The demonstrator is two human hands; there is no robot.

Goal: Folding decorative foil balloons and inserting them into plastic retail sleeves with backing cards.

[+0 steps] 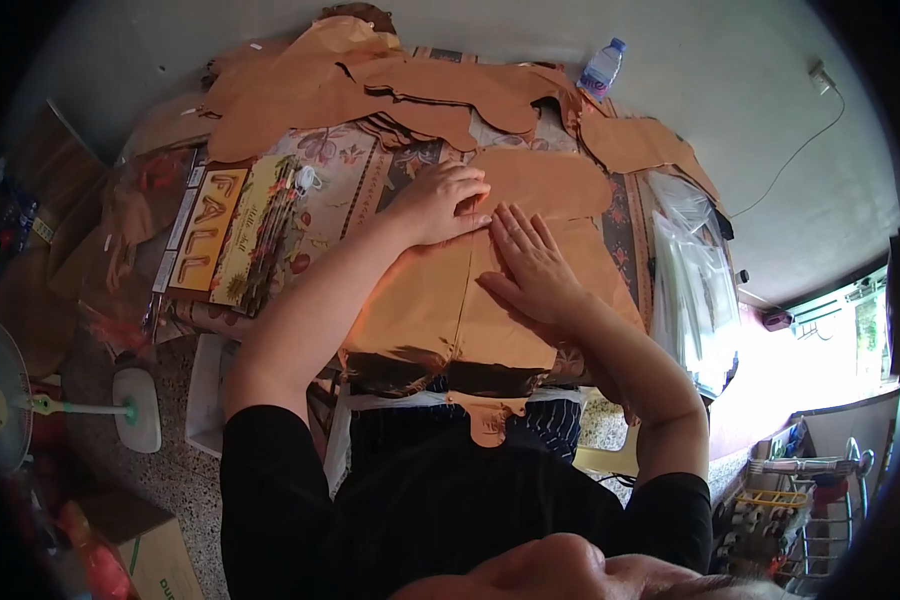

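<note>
A flat, uninflated copper-coloured foil balloon (pixel 420 300) lies before me. Its shiny near end bends over the table's front edge, and a small tab (pixel 488 420) hangs down by my lap. A crease or seam runs up its middle. Near the top of that line, my left hand (pixel 442 205) rests with fingers curled and closed, seemingly pinching the foil; the fingertips are partly hidden. Just to its right, my right hand (pixel 532 262) presses flat on the foil, its fingers stretched out.
More flat copper foil shapes (pixel 300 85) are piled at the back. A water bottle (pixel 602 68) stands at the far right. Packaged decorations (pixel 210 230) lie on the left of the patterned tablecloth (pixel 320 190), clear plastic bags (pixel 685 270) on the right. A fan (pixel 5 400) is at far left.
</note>
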